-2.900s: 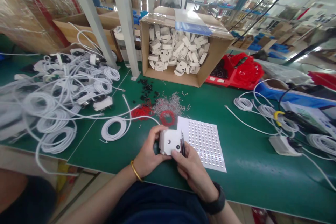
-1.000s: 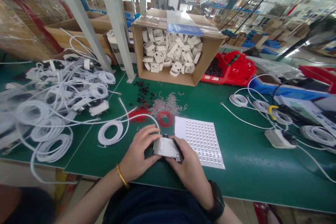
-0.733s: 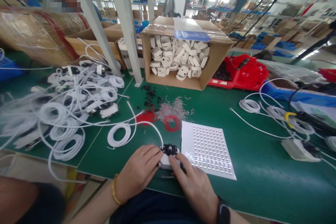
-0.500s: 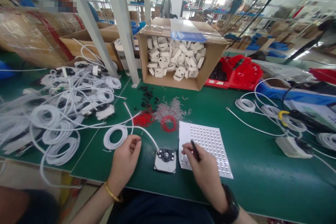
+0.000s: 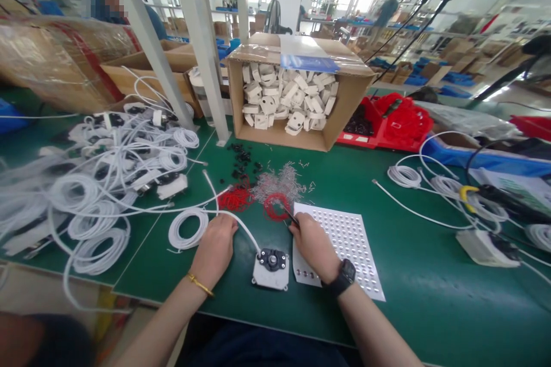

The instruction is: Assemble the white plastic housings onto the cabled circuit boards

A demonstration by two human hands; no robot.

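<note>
My right hand (image 5: 316,243) is closed round a slim black tweezer-like tool (image 5: 293,218). The tool's tip is at a loose heap of red rings (image 5: 275,206). My left hand (image 5: 217,243) rests on the table with its fingers curled together; anything between them is hidden. Beside it lies a coil of white cable (image 5: 188,229). Between my hands sits a squarish white housing (image 5: 270,276) with a black round-centred part (image 5: 273,260) screwed on top and a white cable running into it. A white sheet with rows of small silvery dots (image 5: 344,229) lies partly under my right hand.
Behind the rings are a pile of small clear or metallic pins (image 5: 279,182), red bits (image 5: 235,198) and black parts (image 5: 241,157). An open carton (image 5: 301,140) holds white housings. Tangled white cables (image 5: 99,200) cover the left; a red bin (image 5: 374,137) and cabled units stand right.
My right hand has moved forward and left from over the dotted sheet, bringing the black tool to the red rings. My left hand has shifted slightly forward and its fingers are curled closer.
</note>
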